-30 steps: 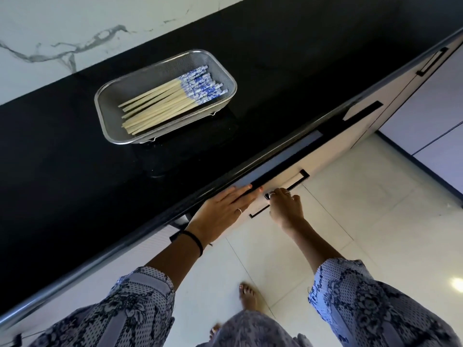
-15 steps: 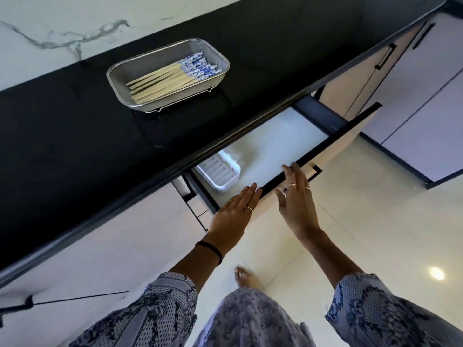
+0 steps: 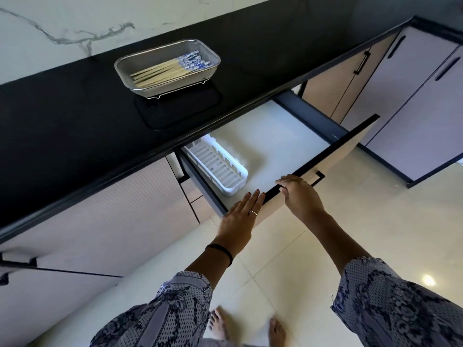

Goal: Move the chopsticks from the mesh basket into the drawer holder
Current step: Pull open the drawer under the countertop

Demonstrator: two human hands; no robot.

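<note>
Your left hand (image 3: pixel 239 219) is lying flat with its fingers (image 3: pixel 253 199) straight and together, resting against the near corner of the one open drawer's black top edge (image 3: pixel 323 154) and holding nothing. Your right hand (image 3: pixel 300 196) is sitting on that same edge just to the right, its fingers curling over the front panel; whether they are actually gripping the edge, you cannot tell from this angle. The bundle of pale wooden chopsticks with blue-and-white patterned ends (image 3: pixel 167 70) is lying in the single rectangular silver mesh basket (image 3: pixel 125 71), which is standing on the glossy black surface (image 3: pixel 62 116) well behind the drawer. The sticks are overlapping too tightly to count exactly, though about ten are showing. One white slotted plastic holder (image 3: pixel 220 169) is sitting in the left part of the drawer, partly tucked under the surface's lip, well apart from the chopsticks. You are wearing one ring on the left hand and at least one on the right, plus one black band (image 3: pixel 221 251) around the left wrist. Your two bare feet (image 3: pixel 220 326) are showing on the pale tiled floor (image 3: pixel 363 221).
</note>
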